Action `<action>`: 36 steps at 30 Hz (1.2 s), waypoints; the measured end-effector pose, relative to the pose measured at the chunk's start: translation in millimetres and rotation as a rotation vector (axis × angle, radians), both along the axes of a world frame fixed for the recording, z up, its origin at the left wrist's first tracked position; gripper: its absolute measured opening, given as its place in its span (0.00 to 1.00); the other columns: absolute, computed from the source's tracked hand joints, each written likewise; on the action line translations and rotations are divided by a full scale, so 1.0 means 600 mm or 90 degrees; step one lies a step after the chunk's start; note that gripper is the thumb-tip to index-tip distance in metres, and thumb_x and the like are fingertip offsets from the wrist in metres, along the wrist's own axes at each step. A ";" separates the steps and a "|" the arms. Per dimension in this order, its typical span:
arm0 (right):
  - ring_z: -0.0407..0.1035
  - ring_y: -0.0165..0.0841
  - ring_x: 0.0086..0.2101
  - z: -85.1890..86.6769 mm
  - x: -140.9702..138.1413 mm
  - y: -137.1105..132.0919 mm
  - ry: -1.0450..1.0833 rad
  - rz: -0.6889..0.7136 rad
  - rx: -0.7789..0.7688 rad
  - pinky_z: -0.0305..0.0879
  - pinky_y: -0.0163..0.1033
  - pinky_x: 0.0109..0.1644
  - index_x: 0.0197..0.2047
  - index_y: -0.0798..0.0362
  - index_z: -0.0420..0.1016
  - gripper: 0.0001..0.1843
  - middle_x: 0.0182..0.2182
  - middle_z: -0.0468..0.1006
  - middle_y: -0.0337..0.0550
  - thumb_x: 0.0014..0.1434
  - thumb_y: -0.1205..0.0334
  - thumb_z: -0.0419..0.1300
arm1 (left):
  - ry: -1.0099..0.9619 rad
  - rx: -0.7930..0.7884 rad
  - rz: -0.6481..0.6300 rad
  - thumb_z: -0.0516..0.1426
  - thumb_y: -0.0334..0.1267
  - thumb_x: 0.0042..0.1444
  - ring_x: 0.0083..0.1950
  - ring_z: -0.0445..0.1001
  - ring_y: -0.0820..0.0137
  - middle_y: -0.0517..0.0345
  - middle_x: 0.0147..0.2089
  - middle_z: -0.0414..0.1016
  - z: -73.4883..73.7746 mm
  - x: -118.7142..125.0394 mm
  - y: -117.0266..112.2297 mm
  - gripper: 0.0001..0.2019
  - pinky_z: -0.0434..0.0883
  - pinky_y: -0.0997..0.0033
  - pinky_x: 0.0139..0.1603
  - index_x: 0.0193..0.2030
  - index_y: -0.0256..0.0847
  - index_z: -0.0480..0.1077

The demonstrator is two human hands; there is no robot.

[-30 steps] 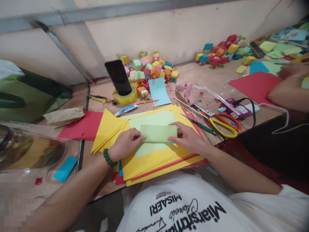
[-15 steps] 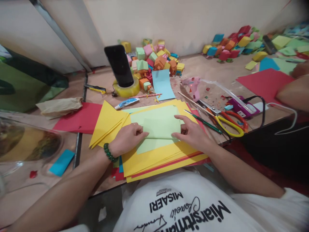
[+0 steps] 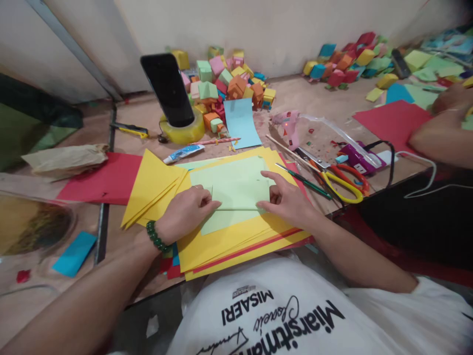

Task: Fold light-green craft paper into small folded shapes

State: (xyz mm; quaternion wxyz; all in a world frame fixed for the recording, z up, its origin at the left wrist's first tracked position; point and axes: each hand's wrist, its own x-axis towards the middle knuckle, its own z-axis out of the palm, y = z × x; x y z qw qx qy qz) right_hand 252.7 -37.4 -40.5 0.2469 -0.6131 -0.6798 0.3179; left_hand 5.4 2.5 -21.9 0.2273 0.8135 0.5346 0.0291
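Observation:
A light green paper sheet (image 3: 232, 190) lies on a stack of yellow paper (image 3: 240, 236) at the table's near edge. My left hand (image 3: 186, 214), with a green bead bracelet at the wrist, is closed and pinches the sheet's left edge at the fold line. My right hand (image 3: 286, 199) pinches the sheet's right edge, index finger stretched over the paper. The sheet lies nearly flat with a crease across its lower part.
Folded yellow triangles (image 3: 151, 185) and red paper (image 3: 107, 177) lie left. A phone (image 3: 167, 88) stands in a tape roll. Scissors (image 3: 342, 182), a glue gun (image 3: 290, 125), a glue tube (image 3: 183, 153) and piles of paper cubes (image 3: 225, 84) lie beyond. Another person's arm (image 3: 439, 133) rests at right.
The green sheet, folded into a narrow strip a second ago, has been opened out flat. Both hands stay at its side edges. The camera tilted slightly down and to the right.

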 end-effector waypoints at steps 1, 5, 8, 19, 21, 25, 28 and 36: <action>0.62 0.29 0.22 -0.001 0.000 -0.001 -0.001 0.001 0.001 0.58 0.34 0.29 0.62 0.56 0.58 0.36 0.19 0.68 0.29 0.50 0.62 0.62 | 0.004 0.001 -0.001 0.52 0.46 0.56 0.29 0.64 0.69 0.59 0.28 0.65 0.000 0.000 0.000 0.16 0.58 0.69 0.31 0.22 0.41 0.59; 0.63 0.29 0.23 -0.004 0.001 -0.003 -0.007 0.001 0.003 0.59 0.34 0.30 0.63 0.56 0.57 0.37 0.20 0.69 0.29 0.50 0.63 0.62 | 0.020 0.006 -0.007 0.53 0.45 0.58 0.29 0.64 0.70 0.60 0.28 0.64 0.000 0.001 -0.002 0.16 0.58 0.70 0.31 0.22 0.41 0.59; 0.64 0.30 0.24 -0.004 0.001 -0.004 -0.011 0.002 0.003 0.60 0.34 0.31 0.63 0.56 0.57 0.37 0.21 0.70 0.30 0.51 0.63 0.61 | 0.043 0.019 -0.015 0.53 0.44 0.59 0.29 0.64 0.70 0.60 0.29 0.64 0.000 0.002 -0.004 0.16 0.58 0.70 0.31 0.22 0.41 0.59; 0.67 0.30 0.24 -0.016 0.003 -0.009 -0.050 0.037 0.068 0.63 0.35 0.31 0.63 0.55 0.57 0.33 0.24 0.72 0.33 0.54 0.64 0.58 | 0.175 0.091 -0.037 0.52 0.45 0.63 0.34 0.70 0.67 0.57 0.35 0.68 0.004 0.007 -0.019 0.15 0.57 0.70 0.28 0.29 0.40 0.65; 0.67 0.30 0.23 -0.022 0.005 -0.011 -0.058 0.047 0.092 0.63 0.35 0.30 0.63 0.55 0.57 0.33 0.23 0.71 0.33 0.54 0.64 0.58 | 0.167 0.125 -0.029 0.53 0.46 0.63 0.34 0.70 0.67 0.58 0.34 0.68 -0.002 0.003 -0.020 0.13 0.57 0.71 0.27 0.31 0.40 0.65; 0.65 0.31 0.22 -0.028 0.007 -0.013 -0.072 0.067 0.132 0.62 0.35 0.28 0.63 0.55 0.57 0.32 0.21 0.70 0.33 0.55 0.64 0.57 | 0.098 0.231 -0.078 0.54 0.46 0.62 0.37 0.71 0.66 0.56 0.37 0.71 -0.019 -0.018 -0.016 0.11 0.63 0.71 0.30 0.39 0.40 0.65; 0.65 0.31 0.22 -0.025 0.005 -0.013 -0.080 0.074 0.138 0.62 0.35 0.28 0.64 0.55 0.56 0.32 0.22 0.70 0.34 0.56 0.64 0.57 | 0.022 0.350 -0.235 0.49 0.37 0.65 0.41 0.71 0.65 0.51 0.43 0.73 -0.026 -0.036 -0.010 0.08 0.69 0.67 0.39 0.45 0.39 0.67; 0.66 0.32 0.23 -0.028 0.003 -0.011 -0.115 0.077 0.115 0.63 0.36 0.29 0.67 0.56 0.49 0.36 0.22 0.69 0.33 0.57 0.64 0.56 | 0.029 0.440 -0.521 0.44 0.24 0.62 0.37 0.71 0.66 0.51 0.38 0.75 -0.016 -0.036 -0.019 0.17 0.71 0.65 0.39 0.55 0.35 0.65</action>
